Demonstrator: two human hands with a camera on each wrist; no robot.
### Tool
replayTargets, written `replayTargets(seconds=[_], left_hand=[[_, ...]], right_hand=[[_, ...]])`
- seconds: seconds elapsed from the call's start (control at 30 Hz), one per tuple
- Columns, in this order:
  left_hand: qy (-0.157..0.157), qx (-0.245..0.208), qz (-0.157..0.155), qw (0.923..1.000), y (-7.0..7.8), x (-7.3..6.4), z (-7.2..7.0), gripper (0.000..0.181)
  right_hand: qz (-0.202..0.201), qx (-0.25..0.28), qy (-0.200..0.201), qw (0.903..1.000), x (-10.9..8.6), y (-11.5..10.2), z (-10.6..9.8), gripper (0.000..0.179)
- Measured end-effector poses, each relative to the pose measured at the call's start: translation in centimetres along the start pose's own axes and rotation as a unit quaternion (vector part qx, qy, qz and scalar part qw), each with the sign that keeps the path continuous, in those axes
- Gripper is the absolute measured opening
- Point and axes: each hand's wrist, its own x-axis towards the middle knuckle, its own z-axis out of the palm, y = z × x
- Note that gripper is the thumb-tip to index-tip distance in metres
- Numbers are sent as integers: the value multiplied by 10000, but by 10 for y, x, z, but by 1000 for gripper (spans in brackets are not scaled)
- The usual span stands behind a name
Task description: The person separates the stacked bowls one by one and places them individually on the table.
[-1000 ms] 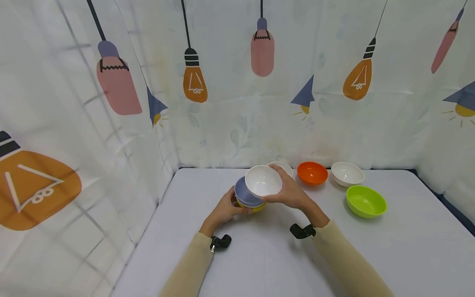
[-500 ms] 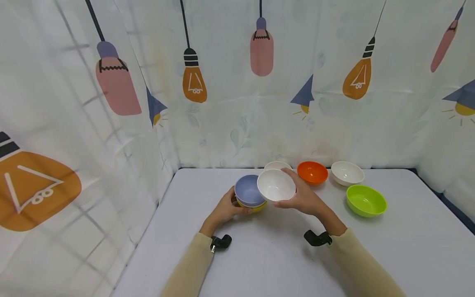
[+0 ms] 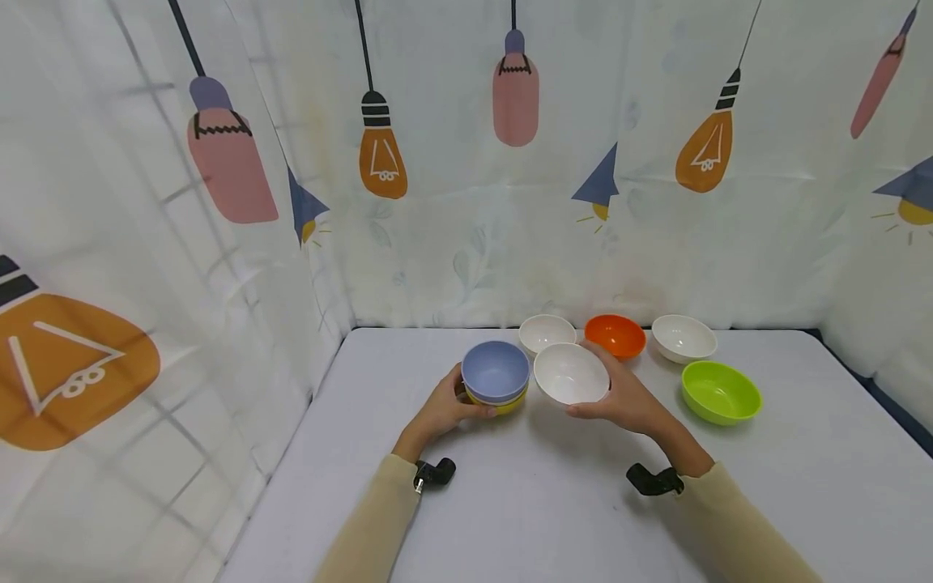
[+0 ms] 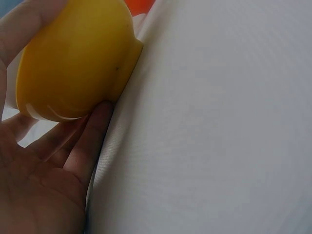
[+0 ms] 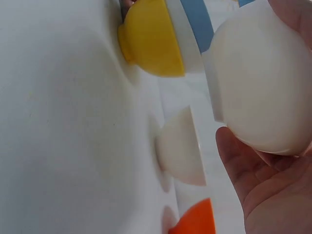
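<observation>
In the head view a blue bowl (image 3: pixel 496 371) tops a stack on the table. Under it the right wrist view shows a white bowl (image 5: pixel 187 39) nested in a yellow bowl (image 5: pixel 151 39). My left hand (image 3: pixel 441 409) grips the stack from the left, thumb in front; its fingers lie against the yellow bowl's side and near its foot in the left wrist view. Just right of the stack, my right hand (image 3: pixel 628 395) holds another white bowl (image 3: pixel 571 372) by its right side, raised off the table and tilted, its inside facing the head camera.
Along the table's back edge stand a small white bowl (image 3: pixel 547 332), an orange bowl (image 3: pixel 615 335) and a white bowl (image 3: pixel 683 338). A green bowl (image 3: pixel 720 393) sits farther right. Patterned cloth (image 3: pixel 466 243) hangs behind the white table (image 3: pixel 510 518).
My right hand has carried the white bowl rightward, from over the blue bowl to beside the stack. The blue bowl's inside now shows fully. My left hand has stayed on the stack.
</observation>
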Motion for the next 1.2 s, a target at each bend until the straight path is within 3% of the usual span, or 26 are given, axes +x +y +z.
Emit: replayTargets(seconds=[0.2, 0.53, 0.93, 1.2], left_hand=[[-15, -13, -113, 9999, 2, 2, 1, 97], [-5, -28, -132, 9999, 3, 0, 2, 96], [19, 14, -49, 10000, 2, 0, 1, 97], [-7, -29, -81, 10000, 4, -1, 0, 97]], right_hand=[[-58, -14, -2, 10000, -5, 9, -6, 102], [303, -122, -44, 9995, -10, 23, -8, 103], [246, -480, -167, 9984, -7, 38, -19, 97], [537, -676, -183, 9961, -7, 41, -31, 105]])
